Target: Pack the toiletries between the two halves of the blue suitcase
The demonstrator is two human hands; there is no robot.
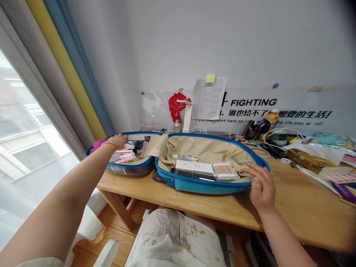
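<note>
- A blue suitcase (211,188) lies open along the front edge of the bench (294,202), its left half by the front-left corner.
- The left hand (118,141) reaches over the left half, among the small items there; its fingers are partly hidden, so I cannot tell how far open they are or whether they hold anything.
- The right hand (263,185) is at the right end of the other half, fingers loosely spread and gripping nothing, some reaching over the rim.
- Along the front side of that half sit a packet of cotton swabs (226,171), nearest the right fingers, and a white box (194,167) just beside it; a clear bottle (187,158) lies behind the box.
- A white lamp (187,118) stands near the bench's back edge.
</note>
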